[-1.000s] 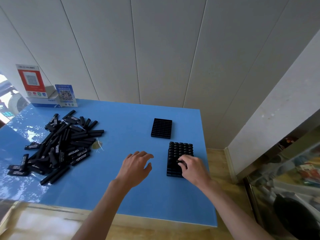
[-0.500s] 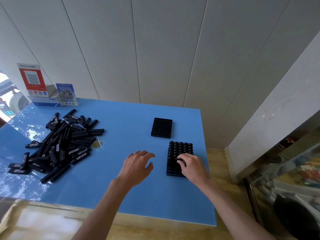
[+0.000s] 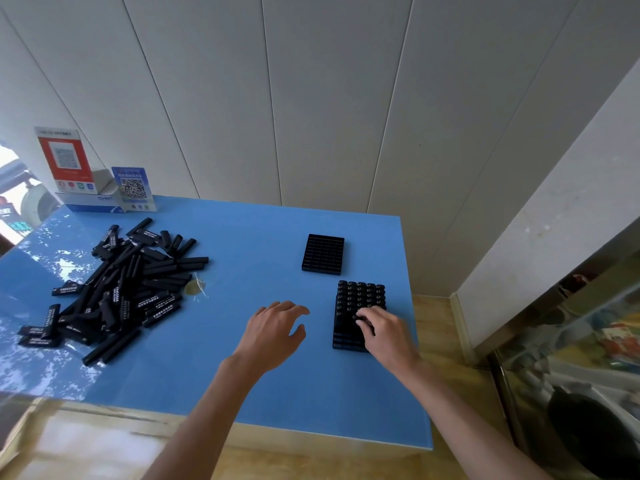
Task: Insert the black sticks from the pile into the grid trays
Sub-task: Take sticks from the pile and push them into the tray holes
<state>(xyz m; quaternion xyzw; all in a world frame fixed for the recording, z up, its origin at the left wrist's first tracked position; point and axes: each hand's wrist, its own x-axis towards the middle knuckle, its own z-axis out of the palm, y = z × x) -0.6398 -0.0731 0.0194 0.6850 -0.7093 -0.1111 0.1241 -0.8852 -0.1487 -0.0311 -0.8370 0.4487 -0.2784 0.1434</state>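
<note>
A pile of black sticks point(image 3: 121, 289) lies on the left of the blue table point(image 3: 242, 386). An empty black grid tray point(image 3: 323, 254) sits at the back middle. Nearer and to its right stands a second grid tray point(image 3: 356, 299) packed with upright sticks. My right hand point(image 3: 384, 332) is over that tray's near right corner, its fingers curled down onto a black stick among the stick tops; the stick is mostly hidden. My left hand point(image 3: 273, 332) is just left of the filled tray, fingers relaxed and spread, holding nothing.
Two QR-code signs point(image 3: 133, 188) and a small white box stand at the back left corner against the wall. A small clear wrapper scrap point(image 3: 195, 288) lies beside the pile. The table's right edge is close to the filled tray, with wooden floor beyond it.
Both hands stay almost where they were. The right hand's fingers shift slightly on the filled tray. The view has drifted a little.
</note>
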